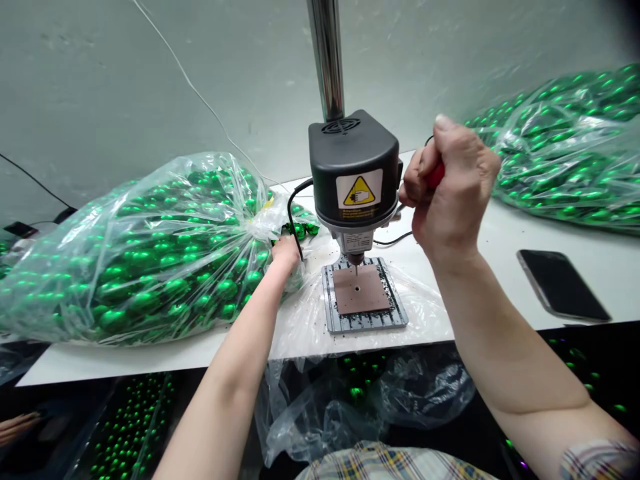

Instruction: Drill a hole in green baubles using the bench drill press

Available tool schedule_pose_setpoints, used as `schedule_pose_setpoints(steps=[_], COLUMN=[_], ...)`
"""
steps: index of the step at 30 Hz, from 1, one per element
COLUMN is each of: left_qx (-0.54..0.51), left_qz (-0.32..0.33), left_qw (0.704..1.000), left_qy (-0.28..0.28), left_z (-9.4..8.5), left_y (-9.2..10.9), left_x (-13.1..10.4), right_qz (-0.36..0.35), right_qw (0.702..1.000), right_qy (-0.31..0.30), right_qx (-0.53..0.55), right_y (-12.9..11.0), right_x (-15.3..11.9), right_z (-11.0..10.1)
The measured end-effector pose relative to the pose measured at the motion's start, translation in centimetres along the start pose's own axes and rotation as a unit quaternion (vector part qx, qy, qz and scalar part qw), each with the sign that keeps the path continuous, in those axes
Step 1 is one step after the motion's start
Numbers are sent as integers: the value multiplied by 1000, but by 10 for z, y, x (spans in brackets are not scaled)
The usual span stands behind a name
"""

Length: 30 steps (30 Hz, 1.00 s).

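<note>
A small black bench drill press (354, 170) stands before me on a chrome column (327, 60). My right hand (453, 183) is wrapped round the red handle (435, 175) of its feed lever, on the right of the motor housing. Below the chuck, a thin drill bit (357, 270) points down at a brown square board (361, 303) with a small hole. That board lies on the grooved metal base (367, 322), strewn with dark crumbs. My left hand (286, 250) reaches into the gathered mouth of a clear bag (165, 250) of shiny green balls (227, 289); its fingers are mostly hidden.
Another clear bag of green balls (565, 147) lies at the back right. A phone (563, 283) rests on the white table (500, 280) near its front edge. Below the edge hangs crumpled clear plastic (320, 417), with more green balls beneath. Another person's hand (17, 427) shows at lower left.
</note>
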<state>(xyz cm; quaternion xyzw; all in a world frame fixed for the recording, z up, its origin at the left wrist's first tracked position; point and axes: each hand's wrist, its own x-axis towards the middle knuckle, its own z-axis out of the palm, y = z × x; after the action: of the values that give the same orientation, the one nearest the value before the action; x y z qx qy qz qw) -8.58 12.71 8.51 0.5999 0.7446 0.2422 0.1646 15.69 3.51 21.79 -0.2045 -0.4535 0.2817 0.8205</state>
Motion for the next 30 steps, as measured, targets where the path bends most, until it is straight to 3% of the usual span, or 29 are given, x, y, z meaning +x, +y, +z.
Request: schedule_pose_setpoints(steps=[5, 7, 9, 11, 14, 18, 22, 26, 30], left_qx=[-39, -139, -314, -470, -557, -594, -596, -580, -555], left_qz=[-2, -2, -15, -36, -55, -54, -60, -72, -12], left_qw=[999, 990, 949, 882, 828, 794, 783, 799, 828], left_qy=[-11, -4, 0, -11, -43, -114, -169, -139, -82], left_z=[-10, -24, -39, -50, -51, -28, 5, 31, 47], left_y=[-2, -7, -14, -20, -23, -16, -6, -2, 1], left_x=[2, -12, -34, -61, -102, -137, -144, -140, -138], right_qz=[-8, -7, -12, -19, -24, -27, -21, -15, -9], right_qw=[1000, 1000, 1000, 999, 1000, 1000, 999, 999, 999], right_qy=[-11, -20, -26, -26, -20, -12, -27, -39, -41], right_qx=[11, 7, 1, 1, 0, 2, 3, -12, -29], right_y=[-1, -1, 0, 1, 4, 6, 4, 0, 0], right_x=[0, 0, 0, 0, 1, 3, 3, 1, 2], right_z=[-2, -3, -4, -4, -4, -4, -4, -4, -4])
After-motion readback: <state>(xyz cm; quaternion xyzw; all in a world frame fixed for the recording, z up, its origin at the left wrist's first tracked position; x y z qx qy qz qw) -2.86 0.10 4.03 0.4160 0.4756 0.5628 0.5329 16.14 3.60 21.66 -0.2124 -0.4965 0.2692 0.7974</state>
